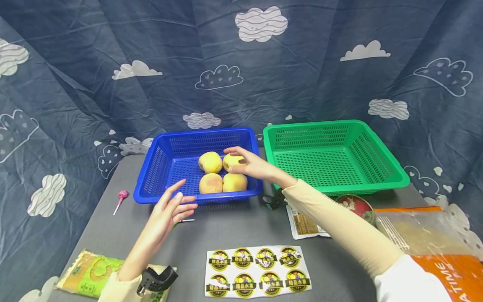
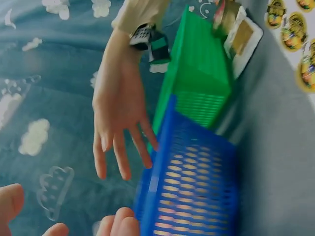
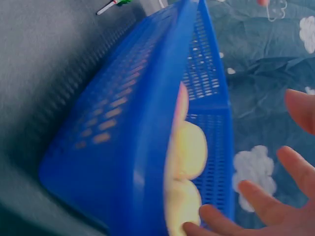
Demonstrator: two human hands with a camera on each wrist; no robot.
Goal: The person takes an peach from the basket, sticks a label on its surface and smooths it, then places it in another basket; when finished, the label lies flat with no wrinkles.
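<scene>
A blue plastic basket (image 1: 152, 167) holds several round yellow fruits (image 1: 210, 162), grouped toward its right side; a front one has a pinkish blush. Over the right-hand fruits hovers my right hand (image 1: 253, 165), its fingers spread and nothing held. In the right wrist view, those fingertips appear near the lowest yellow fruit (image 3: 183, 206); whether they touch it I cannot tell. My left hand (image 1: 166, 214) is by the basket's front left rim, fingers apart and holding nothing. Only some fingertips of it show in the left wrist view.
Right of the blue basket stands a green basket (image 1: 309, 167). In front lie a sticker sheet (image 1: 258, 271), a white-and-brown packet (image 1: 302, 222), a red tin (image 1: 358, 209), an orange-and-clear bag (image 1: 430, 235), a yellow-green packet (image 1: 94, 272) and a pink lollipop (image 1: 122, 194). A cloud-patterned curtain (image 1: 170, 37) hangs behind.
</scene>
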